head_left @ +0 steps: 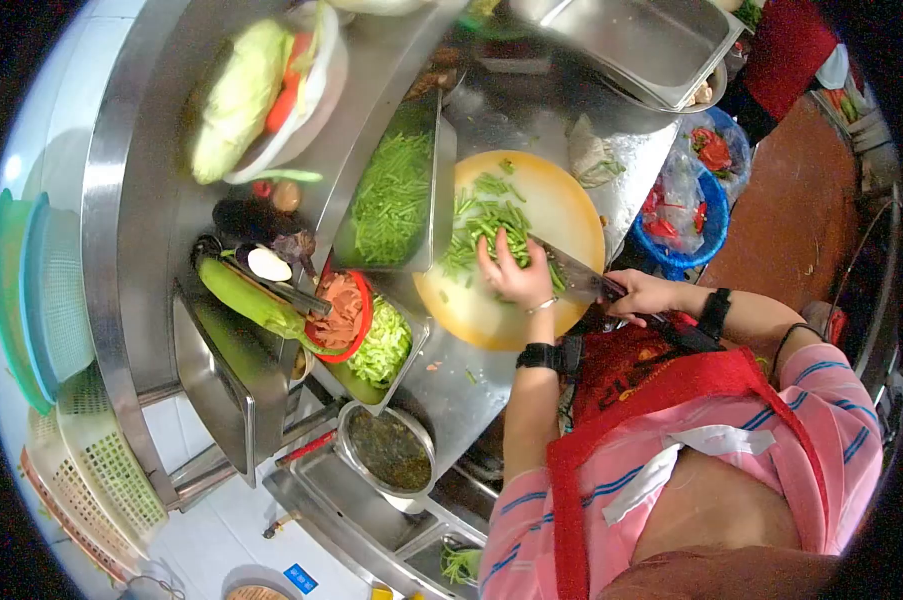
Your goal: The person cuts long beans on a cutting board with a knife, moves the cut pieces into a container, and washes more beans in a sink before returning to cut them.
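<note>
My right hand (638,296) is closed around the handle of a kitchen knife (571,270), whose blade lies over the round cutting board (578,215). Beside the blade, my left hand (519,272) rests with fingers spread on a pile of cut green beans (484,222). Part of the pile is hidden under that hand. Left of the board, a deep metal pan (441,190) holds many more cut beans.
A red bowl (368,318) of sliced pink meat stands near chopped pale-green vegetable (384,345). A pot of dark liquid (389,450) sits below. Blue baskets (713,235) stand right of the counter (466,400). On the upper shelf is a white bowl (316,110) of vegetables.
</note>
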Motion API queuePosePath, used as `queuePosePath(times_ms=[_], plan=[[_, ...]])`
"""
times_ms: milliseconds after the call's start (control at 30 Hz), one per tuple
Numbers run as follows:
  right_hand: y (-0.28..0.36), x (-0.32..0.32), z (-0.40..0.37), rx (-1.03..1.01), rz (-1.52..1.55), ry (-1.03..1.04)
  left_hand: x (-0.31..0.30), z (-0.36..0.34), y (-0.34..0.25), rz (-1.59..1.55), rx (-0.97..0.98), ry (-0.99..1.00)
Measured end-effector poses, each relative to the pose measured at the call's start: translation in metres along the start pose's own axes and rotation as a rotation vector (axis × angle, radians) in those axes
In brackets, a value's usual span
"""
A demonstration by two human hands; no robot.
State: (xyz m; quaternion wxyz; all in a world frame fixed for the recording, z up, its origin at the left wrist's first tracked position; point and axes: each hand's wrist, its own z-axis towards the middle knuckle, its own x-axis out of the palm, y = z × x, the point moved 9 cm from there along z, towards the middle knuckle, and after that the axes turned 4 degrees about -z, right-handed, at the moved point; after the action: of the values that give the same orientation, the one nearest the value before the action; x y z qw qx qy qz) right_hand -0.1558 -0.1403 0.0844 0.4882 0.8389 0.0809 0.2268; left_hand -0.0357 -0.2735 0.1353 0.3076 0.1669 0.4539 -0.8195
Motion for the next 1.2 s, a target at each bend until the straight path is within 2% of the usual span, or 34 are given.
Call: queuePosePath(times_ms=[133, 200, 300, 367, 400, 433, 467, 500, 567, 633, 667, 700, 733, 800, 833, 900, 967, 1033, 1100, 1133, 1167, 1200], plan=[[0.051, 0.007, -0.013, -0.028, -0.005, -0.024, -0.028, 0.041, -0.042, -0.075, 0.083, -0.017], [0.090, 0.012, -0.002, -0.060, -0.042, -0.006, -0.039, 0.080, -0.048, -0.050, 0.048, -0.011], [0.143, 0.010, 0.037, -0.090, -0.098, -0.049, -0.046, 0.149, -0.025, -0.067, 0.030, -0.022], [0.177, 0.010, 0.057, -0.098, -0.034, -0.051, -0.041, 0.188, 0.009, -0.033, 0.012, 0.050], [0.183, -0.003, 0.060, -0.069, -0.205, -0.187, -0.041, 0.198, 0.021, 0.031, -0.033, 0.146], [0.185, -0.006, 0.058, -0.076, -0.209, -0.186, -0.039, 0.201, 0.032, 0.095, -0.080, 0.243], [0.186, -0.016, 0.050, -0.098, -0.354, -0.244, -0.051, 0.200, 0.034, 0.143, -0.054, 0.168], [0.184, -0.028, 0.042, -0.118, -0.498, -0.301, -0.065, 0.192, 0.030, 0.051, 0.039, 0.089], [0.163, -0.055, 0.024, -0.323, -0.713, -0.414, -0.089, 0.158, 0.037, -0.024, -0.049, -0.015], [0.132, -0.074, 0.001, -0.190, -0.781, -0.443, -0.090, 0.099, 0.091, -0.210, -0.254, -0.084], [0.117, -0.083, -0.007, -0.185, -0.778, -0.443, -0.088, 0.070, 0.118, -0.211, -0.319, -0.128], [0.108, -0.090, -0.014, -0.226, -0.955, -0.475, -0.083, 0.048, 0.141, -0.214, -0.381, -0.173], [0.102, -0.091, -0.016, -0.264, -1.131, -0.504, -0.077, 0.037, 0.151, -0.214, -0.382, -0.167], [0.086, -0.098, -0.009, -0.200, -1.164, -0.541, -0.066, 0.029, 0.147, 0.089, -0.234, -0.082], [0.081, -0.102, -0.006, -0.143, -1.199, -0.576, -0.060, 0.032, 0.148, 0.087, -0.233, -0.079], [0.077, -0.099, 0.009, -0.156, -1.219, -0.580, -0.028, 0.041, 0.131, 0.347, -0.001, 0.069], [0.073, -0.092, 0.026, -0.151, -1.255, -0.575, -0.022, 0.044, 0.127, 0.279, -0.045, 0.061], [0.070, -0.086, 0.037, -0.137, -1.293, -0.553, -0.020, 0.038, 0.127, 0.193, -0.248, 0.104], [0.065, -0.082, 0.045, -0.065, -1.365, -0.501, -0.014, 0.027, 0.113, 0.165, -0.200, 0.139], [0.065, -0.080, 0.044, -0.068, -1.360, -0.498, -0.006, 0.020, 0.100, 0.108, -0.067, 0.150], [0.062, -0.073, 0.043, -0.077, -1.418, -0.406, -0.001, 0.013, 0.085, 0.050, 0.064, 0.163], [0.058, -0.067, 0.042, -0.085, -1.478, -0.315, 0.001, 0.006, 0.082, 0.051, 0.064, 0.163]])
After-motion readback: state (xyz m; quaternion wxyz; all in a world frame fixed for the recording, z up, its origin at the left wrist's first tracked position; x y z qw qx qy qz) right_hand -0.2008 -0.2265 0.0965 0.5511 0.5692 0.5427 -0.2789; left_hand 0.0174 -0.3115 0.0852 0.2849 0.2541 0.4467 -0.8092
